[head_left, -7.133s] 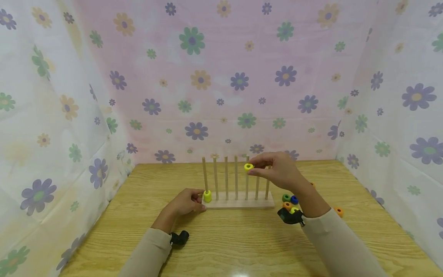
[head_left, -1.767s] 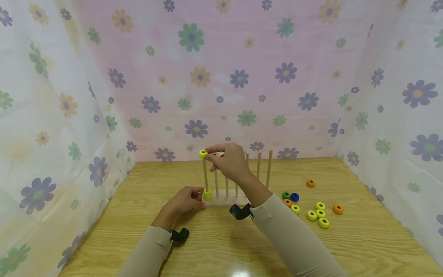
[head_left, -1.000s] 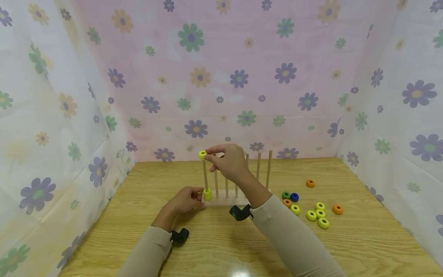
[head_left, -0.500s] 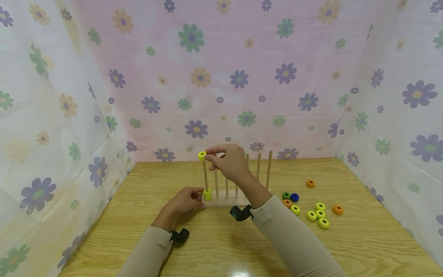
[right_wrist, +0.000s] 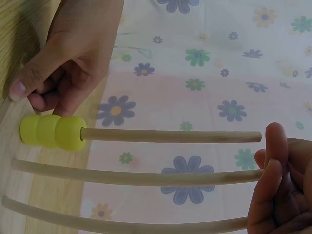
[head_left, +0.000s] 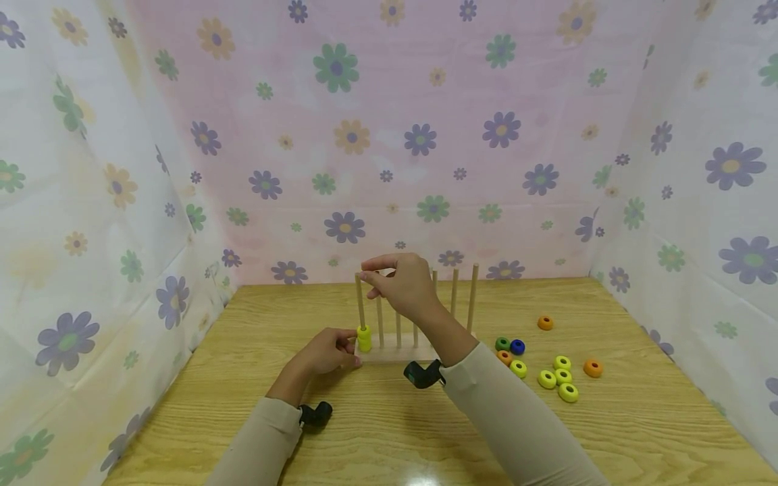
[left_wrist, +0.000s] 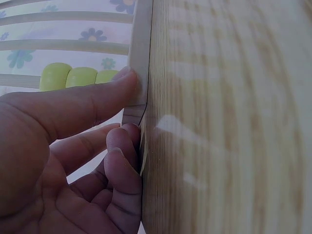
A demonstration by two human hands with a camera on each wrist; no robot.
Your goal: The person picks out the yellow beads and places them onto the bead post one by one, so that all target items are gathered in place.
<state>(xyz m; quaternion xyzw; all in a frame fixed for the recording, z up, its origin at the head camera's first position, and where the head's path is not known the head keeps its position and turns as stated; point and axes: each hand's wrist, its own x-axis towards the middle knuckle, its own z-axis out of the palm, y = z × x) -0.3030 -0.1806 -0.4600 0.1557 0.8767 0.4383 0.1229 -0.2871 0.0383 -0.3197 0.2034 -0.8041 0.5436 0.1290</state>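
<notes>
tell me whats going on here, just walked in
A person is working with both hands at a wooden rack of upright pegs. The left hand grips the left end of the wooden base. The right hand is beside the top of the leftmost peg, holding no bead. Three yellow beads are stacked at the foot of that peg. Loose yellow, orange, green and blue beads lie on the table to the right of the rack.

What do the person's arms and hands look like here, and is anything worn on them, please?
Both arms wear plain beige sleeves, long enough to reach near the wrists. The left hand and right hand show no gloves. A small, angular black device juts out at each cuff.
</notes>
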